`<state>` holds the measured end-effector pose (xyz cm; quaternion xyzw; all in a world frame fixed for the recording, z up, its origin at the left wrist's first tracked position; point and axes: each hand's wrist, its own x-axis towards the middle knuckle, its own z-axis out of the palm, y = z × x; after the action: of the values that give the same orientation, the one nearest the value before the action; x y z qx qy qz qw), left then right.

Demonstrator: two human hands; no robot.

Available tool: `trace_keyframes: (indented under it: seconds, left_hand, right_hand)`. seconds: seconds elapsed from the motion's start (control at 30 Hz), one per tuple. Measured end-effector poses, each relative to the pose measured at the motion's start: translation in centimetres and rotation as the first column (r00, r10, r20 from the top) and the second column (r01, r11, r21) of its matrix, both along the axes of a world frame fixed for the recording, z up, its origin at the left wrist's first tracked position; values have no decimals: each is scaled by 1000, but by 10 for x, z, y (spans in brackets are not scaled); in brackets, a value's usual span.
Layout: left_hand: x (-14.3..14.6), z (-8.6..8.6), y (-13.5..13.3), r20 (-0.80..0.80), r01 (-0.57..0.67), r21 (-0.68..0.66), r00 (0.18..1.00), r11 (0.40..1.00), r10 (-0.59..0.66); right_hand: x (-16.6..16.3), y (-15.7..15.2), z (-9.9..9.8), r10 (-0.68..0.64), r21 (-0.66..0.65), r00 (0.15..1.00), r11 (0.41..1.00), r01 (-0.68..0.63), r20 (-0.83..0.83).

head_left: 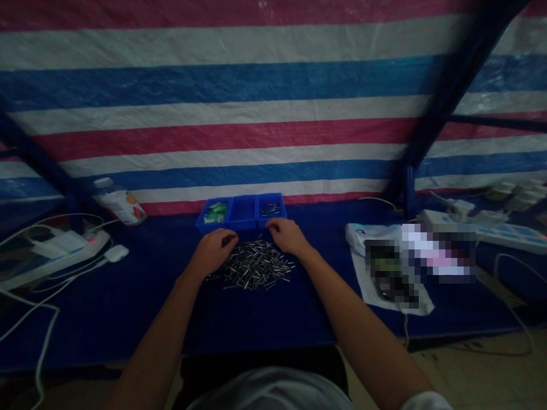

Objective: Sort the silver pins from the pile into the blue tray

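A heap of loose metal pins (256,267) lies on a blue table (256,324), spread out between and just below a person's two bare hands. From the heap, the left hand (213,249) sits at 10 o'clock, over the near-side edge of the pins, its fingers bent and thumb drawn in toward them. The right hand (288,234) is between 1 and 2 o'clock, just beside the heap, with thumb and forefinger brought close together. Whether either hand grips a pin cannot be told in the dim light. Three blue bins stand side by side beyond the hands: the left bin (202,220), at 11 o'clock, holds green packets (216,212); the middle bin (242,209), near 12, is too dark to read; the right bin (270,197), just past 12, holds a few pins and is close to the right fingertips. Farther out, a bottle (128,206) leans at 10 o'clock and a power strip (55,265) with white cables lies at 9. A white bag (361,285), partly under a pixelated patch, rests at 3 o'clock, with a second strip (513,234) beyond it. A striped tarp (256,136) fills the background at 12, crossed by a dark post (427,134) at 2.
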<state>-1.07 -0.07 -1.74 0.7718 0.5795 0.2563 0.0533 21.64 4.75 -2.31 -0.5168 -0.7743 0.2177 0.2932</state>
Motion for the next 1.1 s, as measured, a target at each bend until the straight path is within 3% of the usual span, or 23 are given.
trace_keyframes:
  seconds: [0.07,0.17,0.33,0.67,0.9,1.1]
  left_hand:
    - [-2,-6,3,-56,20,0,998,1000,-20]
    - [-3,-15,6,-107,31,-6,994,1000,-31]
    - [2,-18,7,-130,66,-61,989,996,-74]
    - [10,-13,4,-61,124,-71,990,990,-129]
    - [12,-9,1,-33,102,-69,994,992,-104]
    - [12,-7,0,-42,83,-82,995,993,-86]
  right_hand:
    - [-4,-6,-2,151,90,981,983,-162,123]
    - [-13,-17,-3,235,124,939,955,-271,251]
    - [-25,-29,-6,209,154,898,946,-287,386]
    - [-29,-26,-11,203,153,897,947,-282,393]
    - [-28,-26,-5,207,140,927,955,-261,314]
    - [-30,-17,-9,200,196,980,962,-191,-23]
